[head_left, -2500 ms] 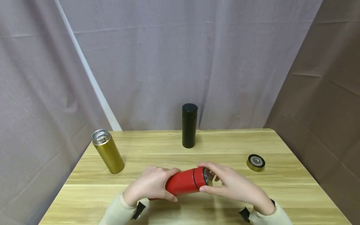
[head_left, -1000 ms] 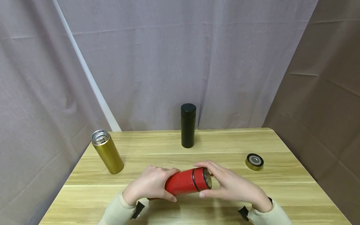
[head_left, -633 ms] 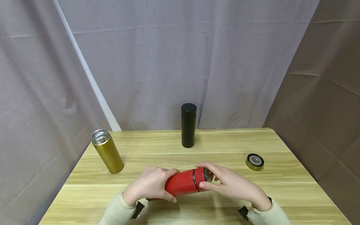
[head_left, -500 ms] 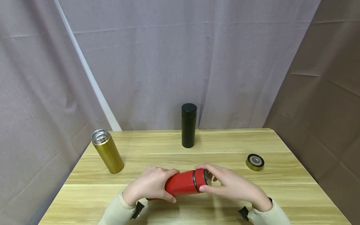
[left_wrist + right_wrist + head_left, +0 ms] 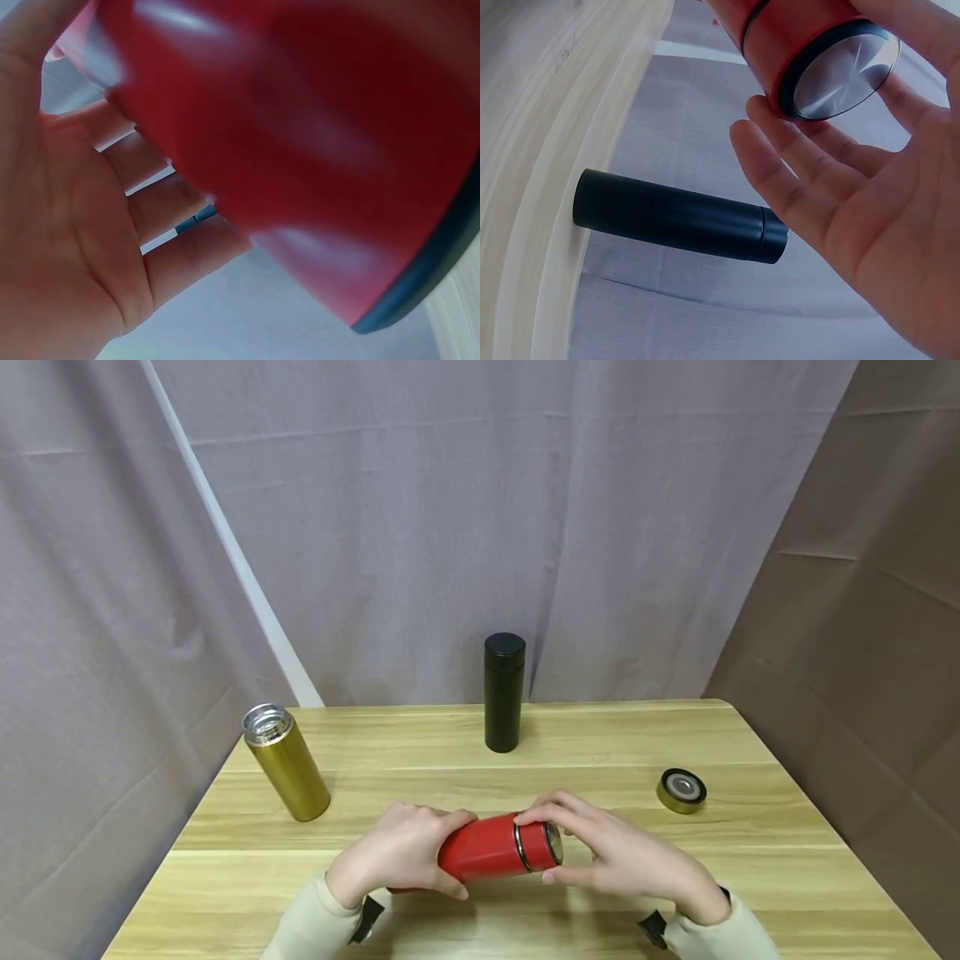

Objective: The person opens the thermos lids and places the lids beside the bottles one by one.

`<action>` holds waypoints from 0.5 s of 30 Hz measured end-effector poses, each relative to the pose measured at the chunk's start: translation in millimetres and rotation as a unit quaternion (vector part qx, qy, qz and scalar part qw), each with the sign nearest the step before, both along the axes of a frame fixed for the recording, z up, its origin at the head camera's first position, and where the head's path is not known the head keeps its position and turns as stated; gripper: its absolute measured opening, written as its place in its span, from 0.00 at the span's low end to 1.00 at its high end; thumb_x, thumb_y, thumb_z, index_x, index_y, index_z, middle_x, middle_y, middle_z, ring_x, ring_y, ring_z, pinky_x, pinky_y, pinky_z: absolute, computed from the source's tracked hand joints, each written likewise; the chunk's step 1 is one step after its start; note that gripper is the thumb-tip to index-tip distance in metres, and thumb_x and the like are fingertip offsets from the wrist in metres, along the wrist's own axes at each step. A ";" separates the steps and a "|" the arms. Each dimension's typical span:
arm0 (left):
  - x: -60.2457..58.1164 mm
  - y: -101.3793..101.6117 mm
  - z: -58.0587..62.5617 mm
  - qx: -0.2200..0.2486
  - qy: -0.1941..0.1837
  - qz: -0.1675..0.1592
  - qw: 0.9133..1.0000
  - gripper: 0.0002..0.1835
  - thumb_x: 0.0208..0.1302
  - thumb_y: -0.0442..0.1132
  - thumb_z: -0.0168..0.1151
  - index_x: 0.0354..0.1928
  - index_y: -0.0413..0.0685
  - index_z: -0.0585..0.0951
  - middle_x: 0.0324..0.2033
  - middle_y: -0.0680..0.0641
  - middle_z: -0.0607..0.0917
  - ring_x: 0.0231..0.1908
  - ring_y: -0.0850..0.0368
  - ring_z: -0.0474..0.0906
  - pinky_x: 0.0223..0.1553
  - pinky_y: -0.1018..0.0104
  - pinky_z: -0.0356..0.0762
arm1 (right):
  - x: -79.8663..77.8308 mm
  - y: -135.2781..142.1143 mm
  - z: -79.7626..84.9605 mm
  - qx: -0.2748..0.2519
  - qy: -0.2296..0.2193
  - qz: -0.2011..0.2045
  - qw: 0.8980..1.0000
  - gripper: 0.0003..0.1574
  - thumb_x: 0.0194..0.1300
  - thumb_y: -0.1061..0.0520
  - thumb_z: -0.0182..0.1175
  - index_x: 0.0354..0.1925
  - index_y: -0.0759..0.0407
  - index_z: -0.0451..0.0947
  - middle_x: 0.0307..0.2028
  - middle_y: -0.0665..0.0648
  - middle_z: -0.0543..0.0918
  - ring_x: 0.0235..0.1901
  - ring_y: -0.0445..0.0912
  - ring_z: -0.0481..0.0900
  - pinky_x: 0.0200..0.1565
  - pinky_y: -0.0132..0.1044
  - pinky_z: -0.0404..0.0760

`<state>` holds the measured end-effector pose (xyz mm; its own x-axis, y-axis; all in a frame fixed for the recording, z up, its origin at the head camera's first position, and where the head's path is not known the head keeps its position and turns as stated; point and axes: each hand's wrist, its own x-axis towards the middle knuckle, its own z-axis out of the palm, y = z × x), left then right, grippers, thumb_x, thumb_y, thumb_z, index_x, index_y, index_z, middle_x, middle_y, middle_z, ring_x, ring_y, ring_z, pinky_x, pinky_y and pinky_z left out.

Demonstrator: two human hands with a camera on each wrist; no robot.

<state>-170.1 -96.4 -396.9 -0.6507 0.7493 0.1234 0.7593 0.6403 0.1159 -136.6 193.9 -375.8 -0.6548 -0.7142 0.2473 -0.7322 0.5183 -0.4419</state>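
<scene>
My left hand [image 5: 408, 847] grips the body of a red thermos [image 5: 483, 847], which lies nearly level above the table, its lidded end to the right. Close up in the left wrist view, the red thermos [image 5: 300, 127] hides the fingertips. Around the red lid [image 5: 538, 847] is my right hand [image 5: 611, 847], fingertips on its upper side and thumb by its lower edge. A silver band shows between lid and body. In the right wrist view the lid's shiny metal end [image 5: 844, 75] faces my palm, with fingers bent round its rim.
An uncapped gold thermos [image 5: 288, 768] stands at the left. Its likely lid, a gold and black cap [image 5: 681, 792], lies inner side up at the right. A closed black thermos [image 5: 503, 693] stands by the back edge of the wooden table [image 5: 600, 743], before grey curtains.
My right fingers have shifted left over the lid, and the thumb has moved off its near side to below its edge. The lid's metal end shows more. The left hand keeps its grip.
</scene>
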 end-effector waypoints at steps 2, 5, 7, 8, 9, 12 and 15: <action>-0.3 -0.7 -0.5 0.000 -0.002 0.002 1.000 0.41 0.34 0.70 0.68 0.54 0.64 0.73 0.28 0.65 0.79 0.25 0.70 0.72 0.23 0.67 0.65 | -0.4 -1.0 0.3 0.001 -0.003 -0.006 1.000 0.39 0.55 0.41 0.64 0.63 0.36 0.61 0.56 0.39 0.66 0.51 0.38 0.71 0.45 0.44 0.75; -0.7 -0.7 -1.0 0.000 -0.005 0.002 1.000 0.40 0.34 0.70 0.68 0.54 0.65 0.73 0.28 0.66 0.78 0.24 0.70 0.71 0.23 0.67 0.65 | -0.3 -1.8 0.1 0.008 -0.015 -0.029 0.999 0.44 0.51 0.33 0.63 0.64 0.34 0.59 0.56 0.37 0.66 0.51 0.37 0.71 0.45 0.44 0.75; -0.6 -0.5 -1.1 0.002 -0.007 0.000 1.000 0.40 0.34 0.70 0.68 0.53 0.66 0.73 0.27 0.66 0.77 0.23 0.71 0.70 0.23 0.67 0.64 | -0.2 -2.1 -0.6 0.017 -0.024 -0.049 0.998 0.47 0.49 0.29 0.62 0.65 0.32 0.57 0.56 0.36 0.65 0.52 0.37 0.70 0.45 0.45 0.75; -0.4 -0.4 -1.2 0.003 -0.008 -0.002 1.000 0.39 0.34 0.70 0.68 0.53 0.66 0.73 0.27 0.66 0.77 0.23 0.71 0.70 0.23 0.67 0.64 | -0.4 -2.3 -1.2 0.022 -0.029 -0.057 0.998 0.47 0.49 0.28 0.61 0.65 0.30 0.56 0.56 0.36 0.66 0.52 0.36 0.70 0.45 0.45 0.75; -0.2 -0.3 -1.3 0.003 -0.009 -0.003 1.000 0.39 0.34 0.69 0.68 0.53 0.67 0.72 0.27 0.67 0.77 0.23 0.71 0.70 0.23 0.67 0.64 | -0.6 -2.4 -1.9 0.026 -0.034 -0.064 0.997 0.47 0.49 0.28 0.60 0.65 0.29 0.55 0.56 0.36 0.66 0.52 0.36 0.70 0.45 0.45 0.75; 0.2 0.1 -1.7 0.005 -0.011 -0.006 1.000 0.38 0.35 0.69 0.68 0.53 0.67 0.72 0.27 0.67 0.77 0.23 0.71 0.70 0.23 0.67 0.64 | -1.7 -2.7 -3.8 0.027 -0.049 -0.067 0.996 0.43 0.53 0.29 0.58 0.65 0.29 0.55 0.52 0.38 0.71 0.47 0.35 0.72 0.43 0.43 0.75; 0.5 0.1 -2.3 0.005 -0.014 -0.009 1.000 0.39 0.35 0.69 0.68 0.53 0.67 0.72 0.28 0.67 0.77 0.23 0.71 0.70 0.23 0.67 0.65 | -2.7 -3.2 -5.1 0.015 -0.059 -0.060 0.996 0.38 0.57 0.32 0.56 0.64 0.30 0.57 0.47 0.38 0.74 0.41 0.35 0.74 0.39 0.38 0.75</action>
<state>-169.6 -96.3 -399.1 -0.6406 0.7594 0.1137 0.7669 0.6255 0.1437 -139.3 190.6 -380.9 -0.7595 -0.6343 0.1443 -0.6081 0.6133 -0.5041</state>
